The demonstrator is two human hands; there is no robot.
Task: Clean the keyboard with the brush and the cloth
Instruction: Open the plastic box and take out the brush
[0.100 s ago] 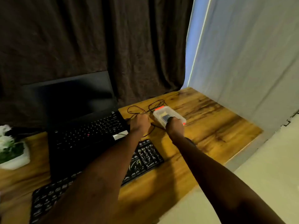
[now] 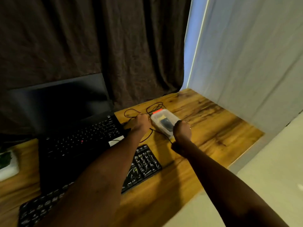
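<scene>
A black keyboard lies on the wooden desk in front of the laptop, and my left forearm hides much of it. Beyond it stands a clear plastic box with an orange latch at its far end and a dark object inside. My left hand is curled against the box's left side, where a thin black cable loops. My right hand grips the box's near right end. I see no brush or cloth lying loose.
An open black laptop with a dark screen sits at the left. A white pot with a plant stands at the far left edge. A dark curtain hangs behind the desk and a pale cloth wall runs along its right side.
</scene>
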